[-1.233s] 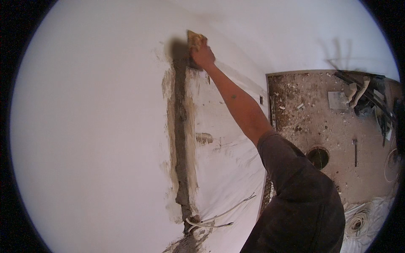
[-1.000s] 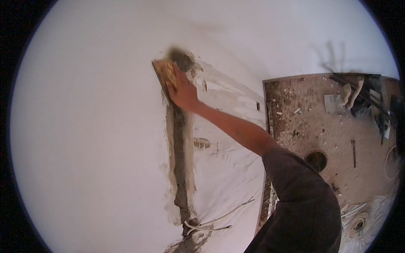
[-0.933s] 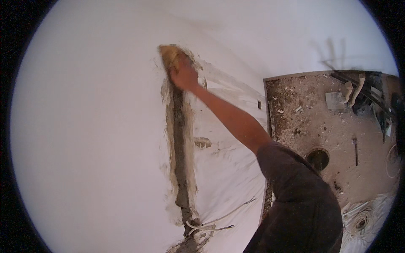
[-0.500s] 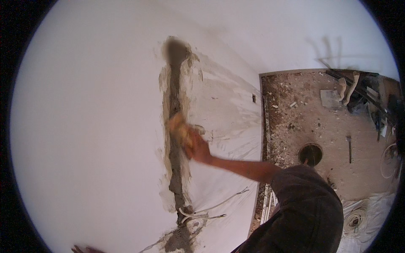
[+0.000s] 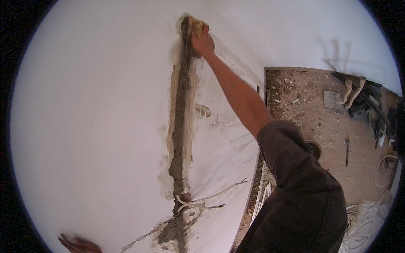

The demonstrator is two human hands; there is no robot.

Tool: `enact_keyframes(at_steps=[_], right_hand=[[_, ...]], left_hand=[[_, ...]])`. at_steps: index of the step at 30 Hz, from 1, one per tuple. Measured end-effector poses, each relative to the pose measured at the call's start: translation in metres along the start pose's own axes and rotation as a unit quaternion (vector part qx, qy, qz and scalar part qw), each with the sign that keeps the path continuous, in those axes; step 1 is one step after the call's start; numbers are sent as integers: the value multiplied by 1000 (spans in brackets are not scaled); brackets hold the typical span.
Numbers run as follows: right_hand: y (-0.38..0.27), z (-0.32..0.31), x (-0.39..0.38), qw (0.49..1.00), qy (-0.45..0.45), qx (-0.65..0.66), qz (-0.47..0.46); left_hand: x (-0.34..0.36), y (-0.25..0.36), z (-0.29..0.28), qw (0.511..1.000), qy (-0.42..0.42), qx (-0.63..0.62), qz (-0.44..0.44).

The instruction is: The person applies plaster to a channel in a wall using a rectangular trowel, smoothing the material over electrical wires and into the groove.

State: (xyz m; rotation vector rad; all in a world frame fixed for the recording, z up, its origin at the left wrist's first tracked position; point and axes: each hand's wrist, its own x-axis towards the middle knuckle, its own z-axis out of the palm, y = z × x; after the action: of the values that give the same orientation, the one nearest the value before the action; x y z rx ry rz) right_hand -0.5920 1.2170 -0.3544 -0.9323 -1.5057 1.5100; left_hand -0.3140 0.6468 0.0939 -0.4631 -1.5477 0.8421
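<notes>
Since the frame 0.5 s ago, the right hand has swept from the middle of the filled groove up to its top end, arm stretched out, fingers clenched around a yellow sponge pressed flat to the white wall. Grey mortar fills the vertical groove, with tan smears either side. Low down, 2 white cables poke from the groove. At the bottom edge the left hand lies open, fingers spread against the wall, holding nothing. Right of the wall, the dusty floor carries rubble, a pale square scrap and a small hammer.
</notes>
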Motion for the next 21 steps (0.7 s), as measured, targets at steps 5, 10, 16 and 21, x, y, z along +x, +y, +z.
enact_keyframes(at_steps=[5, 10, 16, 21], right_hand=[[4, -4, -277, 983, -79, 60, -151], [27, -56, -462, 950, -257, 86, -155], [-1, 4, -219, 995, -14, 64, -76], [-13, -11, -134, 999, -5, 52, -12]], left_hand=[[-10, -40, 5, 998, 21, 19, 55], [-25, -47, 23, 998, 0, 63, 32], [-17, -41, 15, 997, 27, 68, 41], [-19, -34, 21, 998, 25, 43, 32]])
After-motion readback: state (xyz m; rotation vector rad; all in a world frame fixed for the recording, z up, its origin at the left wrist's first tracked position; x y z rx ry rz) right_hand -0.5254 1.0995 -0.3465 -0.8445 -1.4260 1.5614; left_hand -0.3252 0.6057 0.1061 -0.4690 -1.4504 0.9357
